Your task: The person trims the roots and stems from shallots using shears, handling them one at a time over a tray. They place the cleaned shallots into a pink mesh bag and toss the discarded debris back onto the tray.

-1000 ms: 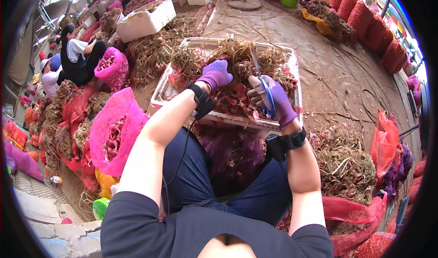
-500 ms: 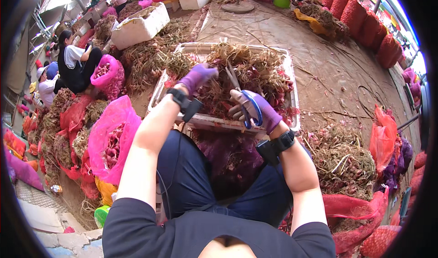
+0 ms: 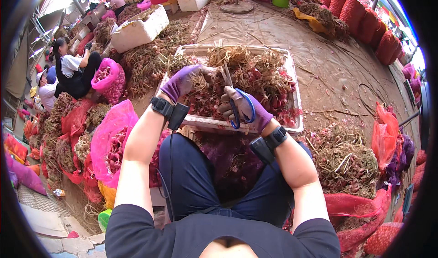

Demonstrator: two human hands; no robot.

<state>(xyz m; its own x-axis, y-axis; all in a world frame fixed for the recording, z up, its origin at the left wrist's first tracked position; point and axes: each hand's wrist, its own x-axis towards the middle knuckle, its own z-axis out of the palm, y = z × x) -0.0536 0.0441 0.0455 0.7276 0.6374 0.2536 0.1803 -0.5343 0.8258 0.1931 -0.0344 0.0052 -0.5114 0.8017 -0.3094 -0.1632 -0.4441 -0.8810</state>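
Note:
My left hand [image 3: 183,81], in a purple glove with greyish fingers, is closed on a small bunch of dry-stalked shallots [image 3: 200,82] over the left part of a white foam box [image 3: 213,123]. My right hand [image 3: 252,108], gloved the same way, holds scissors [image 3: 227,77] by their blue handles. Their blades point up and away, close to the left fingertips. Whether the blades are open is hard to tell. Beneath both hands, the box holds a heap of reddish shallots with tangled dry stalks [image 3: 264,68]. Black devices are strapped to both wrists.
At my left stands a pink mesh bag of shallots [image 3: 116,144]. A stalk heap [image 3: 344,164] and a red mesh bag [image 3: 353,205] lie at my right. Beyond are another white foam box [image 3: 139,29], filled red sacks [image 3: 353,13] and a seated person [image 3: 75,71].
My left hand was blurred and further right; now it sits slightly left with a bunch of shallots visible. My right hand and the scissors have shifted a little left.

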